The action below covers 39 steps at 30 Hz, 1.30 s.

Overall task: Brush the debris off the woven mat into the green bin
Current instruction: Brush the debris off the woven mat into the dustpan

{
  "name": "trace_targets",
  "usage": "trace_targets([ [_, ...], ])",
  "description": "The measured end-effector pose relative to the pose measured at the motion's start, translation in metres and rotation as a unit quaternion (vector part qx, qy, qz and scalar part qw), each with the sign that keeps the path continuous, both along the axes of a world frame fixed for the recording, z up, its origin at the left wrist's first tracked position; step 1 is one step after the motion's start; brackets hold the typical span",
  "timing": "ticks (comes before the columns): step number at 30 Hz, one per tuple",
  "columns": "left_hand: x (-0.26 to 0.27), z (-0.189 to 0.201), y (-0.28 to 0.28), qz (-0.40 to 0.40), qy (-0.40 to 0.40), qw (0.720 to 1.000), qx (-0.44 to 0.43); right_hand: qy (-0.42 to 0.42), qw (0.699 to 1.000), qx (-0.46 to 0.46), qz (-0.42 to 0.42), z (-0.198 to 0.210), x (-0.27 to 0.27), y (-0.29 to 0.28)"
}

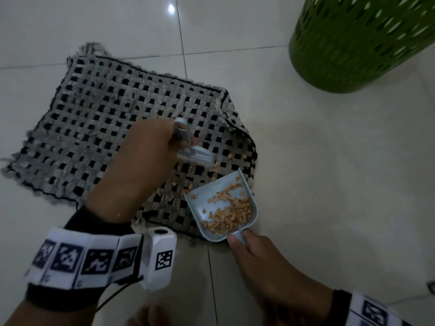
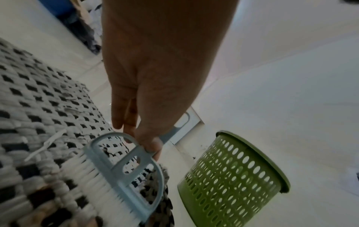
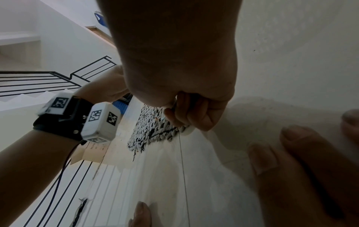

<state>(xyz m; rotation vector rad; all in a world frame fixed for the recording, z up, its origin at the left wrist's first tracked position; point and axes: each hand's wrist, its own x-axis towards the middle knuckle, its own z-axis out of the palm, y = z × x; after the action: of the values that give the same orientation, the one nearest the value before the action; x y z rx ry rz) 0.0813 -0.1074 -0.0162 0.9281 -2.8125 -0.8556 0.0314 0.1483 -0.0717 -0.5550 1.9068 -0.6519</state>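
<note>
- My left hand (image 1: 150, 147) gripped one pale-blue brush (image 1: 195, 156), its bristles on the woven mat (image 1: 98, 118).
- My right hand (image 1: 263, 257) clasped the handle of one dustpan (image 1: 221, 208), its lip on the mat's 4 o'clock corner.
- Orange debris (image 1: 233, 215) was piled in the pan; some crumbs lay on the mat.
- One green bin (image 1: 357, 41) stood at 2 o'clock, well apart on the floor.

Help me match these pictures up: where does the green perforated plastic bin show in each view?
Head: green perforated plastic bin at the top right corner, beyond the mat.
Left wrist: lower right, right of the pale blue brush.
Right wrist: not in it.
Shared landmark: the grey and black woven mat, in all three.
</note>
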Motion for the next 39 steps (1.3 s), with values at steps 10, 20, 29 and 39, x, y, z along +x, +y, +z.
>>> trace_targets([
  [10,-0.009,-0.009,0.001,-0.044,-0.004,0.999,-0.004,0.004,1.000,-0.016,0.005,-0.001,0.000,0.001],
  [20,-0.029,-0.023,0.034,-0.118,0.160,0.979,-0.036,-0.004,1.000,-0.015,0.024,0.000,-0.004,0.009],
  [29,-0.002,-0.011,0.009,-0.086,0.104,0.988,-0.071,0.001,0.999,-0.011,0.029,-0.002,-0.004,0.012],
  [39,-0.013,-0.021,0.018,-0.132,0.070,0.988,-0.048,-0.002,0.999,-0.011,0.034,-0.002,-0.005,0.014],
])
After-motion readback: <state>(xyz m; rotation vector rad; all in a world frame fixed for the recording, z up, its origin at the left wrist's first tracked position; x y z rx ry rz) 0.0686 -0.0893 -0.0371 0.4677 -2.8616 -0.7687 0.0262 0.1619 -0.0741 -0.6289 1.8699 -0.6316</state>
